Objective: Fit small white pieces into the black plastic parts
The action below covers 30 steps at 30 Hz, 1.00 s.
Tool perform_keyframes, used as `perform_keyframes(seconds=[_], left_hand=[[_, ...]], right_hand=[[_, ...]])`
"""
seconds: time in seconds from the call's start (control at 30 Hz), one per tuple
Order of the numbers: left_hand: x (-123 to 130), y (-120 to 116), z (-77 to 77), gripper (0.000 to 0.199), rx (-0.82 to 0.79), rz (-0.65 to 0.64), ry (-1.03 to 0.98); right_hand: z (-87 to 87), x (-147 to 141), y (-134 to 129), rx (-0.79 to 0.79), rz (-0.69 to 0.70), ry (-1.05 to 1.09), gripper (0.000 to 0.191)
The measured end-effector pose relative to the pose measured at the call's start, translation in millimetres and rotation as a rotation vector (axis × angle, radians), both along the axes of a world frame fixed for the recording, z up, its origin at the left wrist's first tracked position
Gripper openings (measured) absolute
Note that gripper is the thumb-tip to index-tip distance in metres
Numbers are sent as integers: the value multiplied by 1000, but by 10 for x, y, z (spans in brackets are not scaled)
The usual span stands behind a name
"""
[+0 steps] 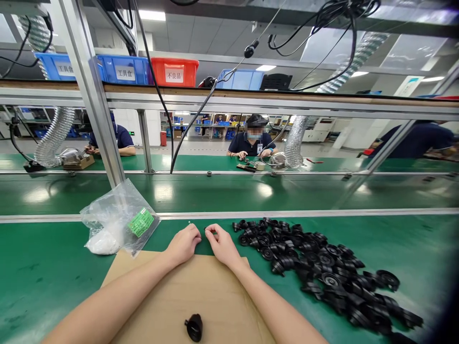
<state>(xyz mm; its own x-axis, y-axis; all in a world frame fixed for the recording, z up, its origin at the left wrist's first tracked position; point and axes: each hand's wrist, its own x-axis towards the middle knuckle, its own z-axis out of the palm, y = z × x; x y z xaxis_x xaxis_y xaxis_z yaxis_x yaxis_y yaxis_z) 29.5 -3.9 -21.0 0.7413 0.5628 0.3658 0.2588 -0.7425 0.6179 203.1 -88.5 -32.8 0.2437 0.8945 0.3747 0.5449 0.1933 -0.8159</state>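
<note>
My left hand (184,244) is at the far edge of a brown cardboard sheet (172,296), its fingers curled together. Whatever they hold, if anything, is hidden. Close beside it, my right hand (222,246) has thumb and forefinger pinched, with a tiny dark speck at the fingertips, too small to name. The hands are slightly apart. On the cardboard near my body lies one black cup-shaped plastic part (194,327) with a small side stub. Right of my right arm spreads a large heap of similar black plastic parts (322,267).
A clear plastic bag (111,224) with a green label lies left of my hands. Beyond the green table runs a metal rail (201,214). A metal post (86,91) rises at left. Blue bins and a red bin (174,71) sit overhead. A person (253,138) works opposite.
</note>
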Motion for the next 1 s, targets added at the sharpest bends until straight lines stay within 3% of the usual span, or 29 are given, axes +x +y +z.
perform_keyframes(seconds=[0.07,0.17,0.23,0.33,0.7,0.87,1.0], left_hand=[[-2,-61,-12,20,-252,23,-140],[-11,-153,-47,38,-837,-26,-317],[-17,-190,-61,47,-1036,-91,-367],[-15,-204,-54,51,-1093,-128,-407],[-27,-224,-5,51,-1075,-108,-384],[-15,-192,-29,52,-1102,-103,-392],[-7,-165,-30,55,-1144,-80,-420]], right_hand=[[54,-38,-47,42,22,16,25],[140,-104,-130,98,83,26,23],[182,-140,-173,121,125,9,22],[212,-164,-202,131,155,-25,20],[234,-166,-198,138,152,-87,18],[233,-201,-234,162,75,-219,22],[230,-220,-248,205,114,-301,27]])
